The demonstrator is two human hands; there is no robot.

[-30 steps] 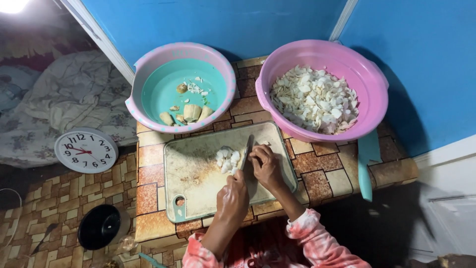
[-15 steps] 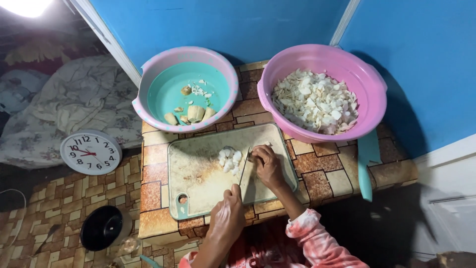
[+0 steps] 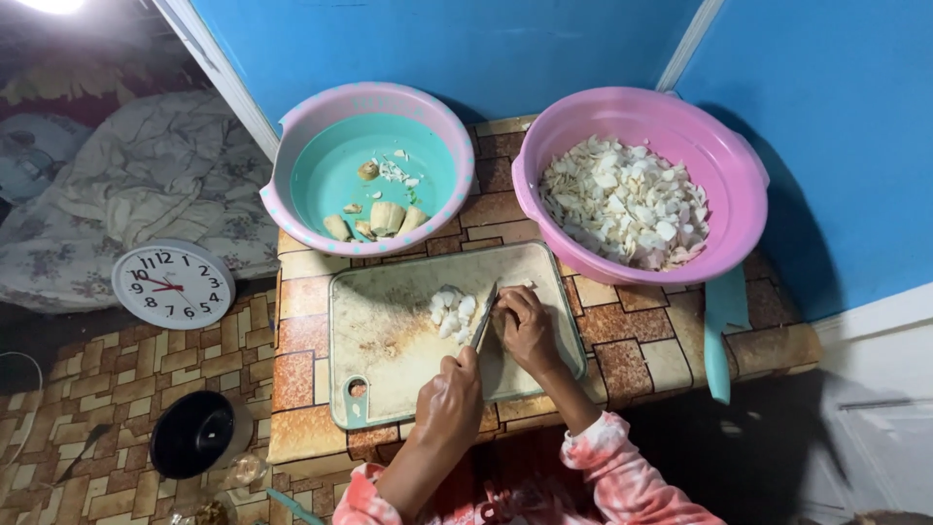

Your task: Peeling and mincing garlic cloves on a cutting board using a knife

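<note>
While the left hand (image 3: 449,401) gripped the handle of a knife (image 3: 483,319), closed firmly around it, the blade ran up and slightly right from that fist toward the middle of the frame, its long axis nearly in line with the forearm. Just right of the blade, the right hand (image 3: 528,326) lay curled over a pale piece of vegetable, fingers bent down and pinning it to the cutting board (image 3: 389,340); the piece itself was almost wholly hidden beneath the fingers, so its shape could not be told. The right hand was thus the nearer one to the piece, and the knife edge stood touching or just beside its fingertips on their left side. Left of the blade, a small heap of white cut slices (image 3: 452,308) sat on the board.

Above the board, at upper centre, a pink-rimmed teal basin (image 3: 301,156) held a few uncut pale chunks (image 3: 386,218) and scraps. At upper right, a pink basin (image 3: 739,194) was filled with white slices (image 3: 622,199). A wall clock (image 3: 172,285) lay on the floor at the left.
</note>
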